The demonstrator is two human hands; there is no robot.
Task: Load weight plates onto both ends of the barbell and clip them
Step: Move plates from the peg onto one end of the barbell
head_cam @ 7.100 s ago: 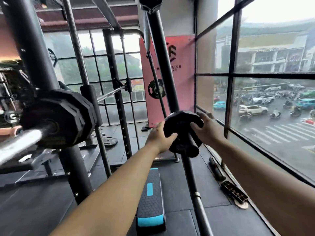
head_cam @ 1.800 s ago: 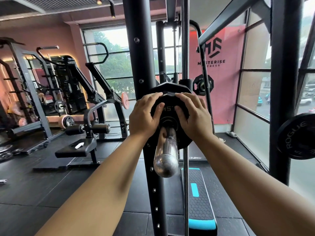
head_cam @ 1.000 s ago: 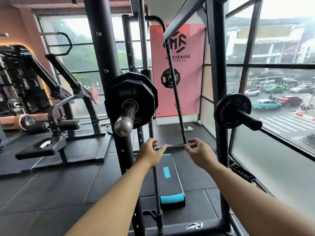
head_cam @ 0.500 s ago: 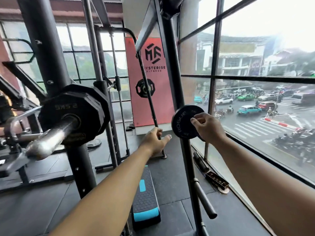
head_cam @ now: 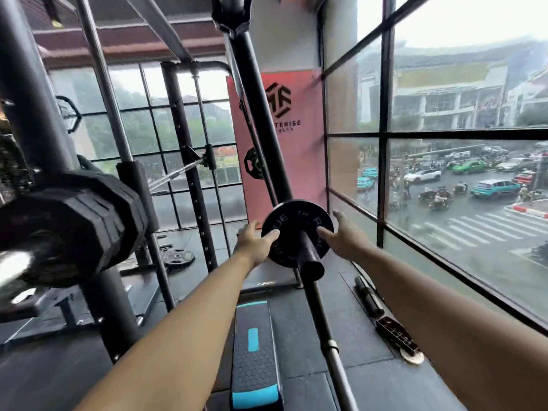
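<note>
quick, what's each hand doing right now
Left hand: open, fingertips on the left edge of the small round plate on its storage peg.
Right hand: open, fingers on the plate's right edge, no closed grip.

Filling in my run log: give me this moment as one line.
left hand: on small plate's left edge | right hand: at right edge | plate: on storage peg | barbell: plates on
</note>
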